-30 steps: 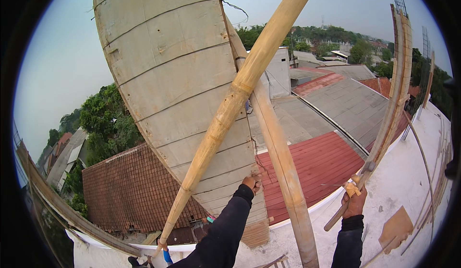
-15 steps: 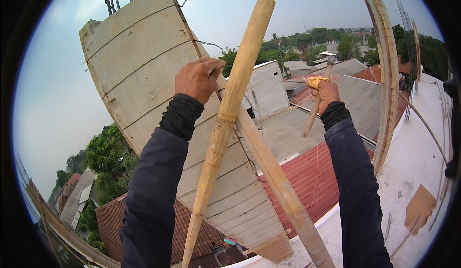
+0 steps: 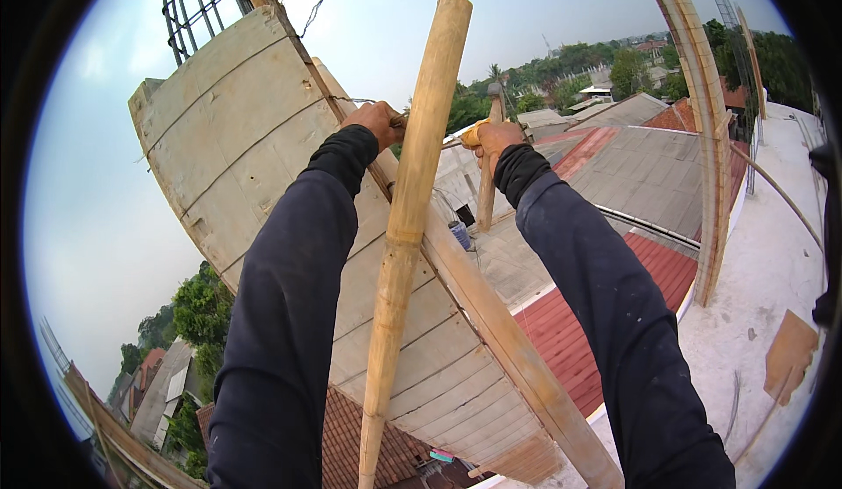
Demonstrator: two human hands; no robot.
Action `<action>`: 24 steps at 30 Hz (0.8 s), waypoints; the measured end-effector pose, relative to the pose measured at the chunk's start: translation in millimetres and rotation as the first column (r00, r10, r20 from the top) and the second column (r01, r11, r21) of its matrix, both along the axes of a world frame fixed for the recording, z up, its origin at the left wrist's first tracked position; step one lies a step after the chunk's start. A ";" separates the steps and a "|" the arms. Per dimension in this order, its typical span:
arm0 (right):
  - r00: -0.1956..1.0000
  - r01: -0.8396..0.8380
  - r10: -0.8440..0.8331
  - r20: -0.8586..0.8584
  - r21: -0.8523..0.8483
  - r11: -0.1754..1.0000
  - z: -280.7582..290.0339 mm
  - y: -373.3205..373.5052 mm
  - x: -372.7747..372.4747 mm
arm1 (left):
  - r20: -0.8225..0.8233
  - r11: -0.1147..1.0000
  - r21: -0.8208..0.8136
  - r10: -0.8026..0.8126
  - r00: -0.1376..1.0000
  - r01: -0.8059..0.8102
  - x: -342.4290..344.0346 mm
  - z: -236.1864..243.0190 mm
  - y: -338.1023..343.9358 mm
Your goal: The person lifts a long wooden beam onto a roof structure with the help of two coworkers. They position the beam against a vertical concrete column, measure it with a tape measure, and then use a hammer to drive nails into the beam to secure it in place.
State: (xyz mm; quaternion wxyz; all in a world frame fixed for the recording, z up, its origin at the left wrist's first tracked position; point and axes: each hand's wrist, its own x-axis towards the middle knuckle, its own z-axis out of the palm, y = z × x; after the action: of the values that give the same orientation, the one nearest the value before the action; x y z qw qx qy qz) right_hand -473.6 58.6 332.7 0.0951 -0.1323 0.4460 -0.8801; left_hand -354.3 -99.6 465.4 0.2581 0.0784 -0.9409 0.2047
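A tall board formwork column, bound with thin wires, leans across the left. A thick bamboo pole crosses in front of it, and a squared timber runs along its right edge. My left hand is closed at that edge beside a tie wire; what its fingers hold is hidden near the bamboo. Just right of the bamboo, my right hand grips a hammer by its wooden handle, head up. A yellow wrapped piece shows at its fingers.
Steel bars rise from the column top. Another timber form stands at right, beside a white ledge bearing a brown board scrap. Roofs, including a red metal one, lie below.
My right hand has moved left with the hammer, close to the bamboo pole. My left hand has shifted slightly up to the column's edge by the wire. The view has tilted a little.
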 end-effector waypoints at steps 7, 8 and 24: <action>0.974 -0.157 0.158 -0.162 0.020 0.987 18.7 -22.7 -7.5 | 0.134 0.911 0.369 -0.246 0.960 0.182 -24.9 -0.1 -31.7; 0.955 -0.179 0.185 -0.232 0.048 0.983 19.8 -29.9 -16.3 | 0.125 0.873 0.447 -0.277 0.953 0.195 -25.7 1.0 -33.9; 0.947 -0.189 0.235 -0.218 0.210 0.959 9.0 -3.8 6.9 | 0.155 0.997 -0.007 0.074 0.985 -0.074 3.1 11.2 -8.3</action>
State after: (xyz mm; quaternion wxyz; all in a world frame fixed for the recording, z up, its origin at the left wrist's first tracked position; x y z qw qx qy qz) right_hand -466.7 54.8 341.7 0.1465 -0.2760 0.5178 -0.7964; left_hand -351.2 -107.9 476.6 0.1766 0.0971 -0.9544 0.2201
